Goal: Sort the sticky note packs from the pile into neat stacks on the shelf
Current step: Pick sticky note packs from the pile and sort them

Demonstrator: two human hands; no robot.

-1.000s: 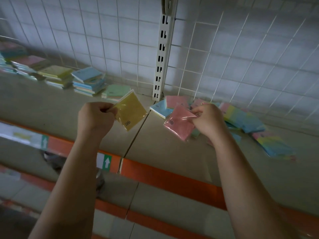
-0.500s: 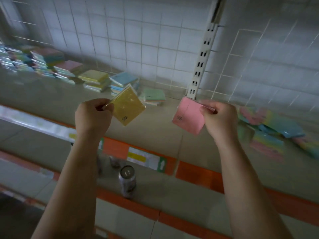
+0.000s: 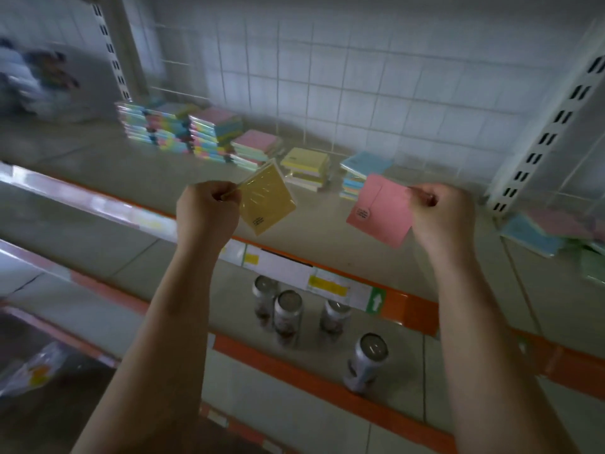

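My left hand [image 3: 206, 213] pinches a yellow sticky note pack [image 3: 266, 199] by its corner, held up above the shelf [image 3: 163, 191]. My right hand [image 3: 442, 214] pinches a pink sticky note pack [image 3: 383, 211] the same way. Behind them, along the shelf's back, stand sorted stacks: multicolour stacks [image 3: 176, 132], a pink stack [image 3: 257, 149], a yellow stack [image 3: 307, 168] and a blue stack [image 3: 360, 172]. The loose pile [image 3: 553, 231] of mixed packs lies at the far right.
A white slotted upright [image 3: 550, 132] rises at the right and another [image 3: 113, 50] at the left, before a wire grid back wall. Several drink cans [image 3: 288, 317] stand on the lower shelf. The shelf's orange front edge [image 3: 409, 312] carries price labels.
The view has swung left, away from the loose pile and toward the sorted stacks. Both hands have carried their packs leftward along the shelf, still pinching them.
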